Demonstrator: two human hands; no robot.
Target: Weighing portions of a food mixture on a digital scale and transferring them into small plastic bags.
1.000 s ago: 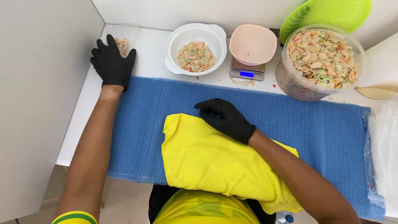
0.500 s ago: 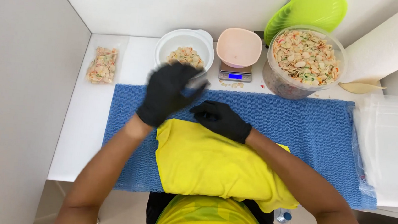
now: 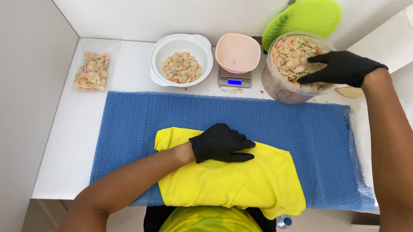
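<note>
My left hand [image 3: 221,144], in a black glove, lies flat with fingers stretched out on a folded yellow cloth [image 3: 240,183]. The cloth rests on a blue mesh mat [image 3: 289,133] near the table's front edge. My right hand [image 3: 340,68], also gloved, reaches over the rim of a big clear tub [image 3: 283,92] at the back right. Its fingertips touch the pale, colour-flecked shell-shaped pieces [image 3: 291,54] inside. Nothing shows gripped in either hand.
Along the back stand a white bowl [image 3: 160,52] holding some of the same pieces, and a pink bowl [image 3: 237,52] on a small scale [image 3: 234,79]. A green lid [image 3: 304,17] leans behind the tub. A filled clear bag [image 3: 92,71] lies far left. A paper towel roll [image 3: 398,33] and clear plastic sheets [image 3: 357,154] are at the right.
My left hand left the small bag at the far left and came to rest on the yellow cloth. My right hand lifted off the cloth and went into the tub.
</note>
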